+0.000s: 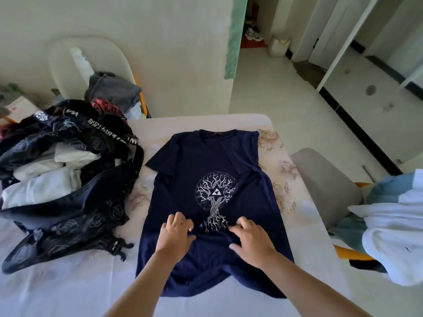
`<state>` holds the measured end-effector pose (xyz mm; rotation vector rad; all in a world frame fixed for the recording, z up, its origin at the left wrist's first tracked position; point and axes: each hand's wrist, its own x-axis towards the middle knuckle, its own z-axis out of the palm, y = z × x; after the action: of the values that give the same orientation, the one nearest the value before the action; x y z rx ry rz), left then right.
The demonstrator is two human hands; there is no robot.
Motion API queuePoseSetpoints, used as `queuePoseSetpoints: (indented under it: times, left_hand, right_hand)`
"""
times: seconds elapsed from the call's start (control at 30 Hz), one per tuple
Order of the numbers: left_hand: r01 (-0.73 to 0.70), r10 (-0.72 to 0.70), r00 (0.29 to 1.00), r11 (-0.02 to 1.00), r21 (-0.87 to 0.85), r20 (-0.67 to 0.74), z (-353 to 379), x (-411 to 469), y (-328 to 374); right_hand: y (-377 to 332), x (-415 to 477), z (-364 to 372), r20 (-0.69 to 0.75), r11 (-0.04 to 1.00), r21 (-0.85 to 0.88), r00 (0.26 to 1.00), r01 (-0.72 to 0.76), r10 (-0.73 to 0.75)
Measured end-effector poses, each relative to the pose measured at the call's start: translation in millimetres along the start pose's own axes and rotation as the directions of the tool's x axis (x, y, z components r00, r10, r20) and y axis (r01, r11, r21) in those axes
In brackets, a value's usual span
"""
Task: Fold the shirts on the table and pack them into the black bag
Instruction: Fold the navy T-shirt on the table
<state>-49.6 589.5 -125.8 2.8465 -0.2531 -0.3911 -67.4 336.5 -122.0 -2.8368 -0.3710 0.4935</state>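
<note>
A navy shirt [206,161] with a white tree print lies face up on the table [68,289], collar at the far end. Its right sleeve is folded in; its left sleeve sticks out. My left hand [175,234] rests on the cloth just below the print, fingers bent, pinching a little fabric. My right hand [250,239] lies beside it to the right, fingers curled into a ridge of bunched fabric. The black bag [75,216] with white lettering lies open at the left, with white folded shirts [43,181] inside it.
A chair at the back left holds a pile of grey and pink clothes [112,92]. Another chair [325,186] at the right carries white and light-blue garments [393,225]. The table's right edge runs close to the shirt. Open floor lies beyond.
</note>
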Motion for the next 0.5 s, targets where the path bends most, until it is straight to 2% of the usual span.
queuePoseSetpoints:
  times: [0.07, 0.13, 0.2, 0.23, 0.3, 0.33, 0.4, 0.47, 0.5]
  left_hand:
    - [0.000, 0.000, 1.000, 1.000, -0.021, -0.021, 3, -5, -2]
    - [-0.040, 0.039, 0.999, 0.998, -0.047, -0.019, 4, -9, -3]
    - [-0.031, 0.032, 0.999, 0.989, -0.146, 0.006, 3, -13, -4]
    - [0.001, 0.009, 0.999, 0.983, -0.185, 0.050, 1, -16, -4]
    - [0.065, -0.016, 0.958, 0.984, -0.163, 0.286, -9, -21, 0]
    - [0.059, -0.008, 0.907, 0.992, -0.108, 0.422, -15, -23, 5]
    - [0.058, 0.004, 0.780, 0.995, -0.078, 0.626, -25, -28, 21]
    - [0.170, 0.016, 0.607, 0.974, -0.149, 0.795, -27, -31, 38]
    - [0.221, 0.019, 0.529, 0.962, -0.160, 0.848, -26, -34, 44]
  right_hand:
    - [2, 1, 6, -0.092, 0.996, 0.090, 0.996, 0.000, 0.009]
    - [3, 3, 2, -0.065, 0.990, 0.141, 0.998, -0.010, 0.019]
    - [5, 2, -7, -0.015, 0.984, 0.177, 1.000, -0.024, 0.027]
    - [6, 0, -12, 0.030, 0.984, 0.176, 0.999, -0.034, 0.029]
    - [8, -8, -25, 0.188, 0.990, 0.132, 0.982, -0.051, 0.026]
    - [7, -13, -31, 0.295, 0.995, 0.094, 0.956, -0.039, 0.009]
    - [6, -22, -40, 0.519, 0.999, 0.031, 0.854, 0.028, -0.040]
    - [6, -29, -47, 0.695, 0.998, -0.003, 0.718, 0.063, -0.043]
    - [7, -32, -49, 0.744, 1.000, 0.011, 0.668, 0.023, -0.024]
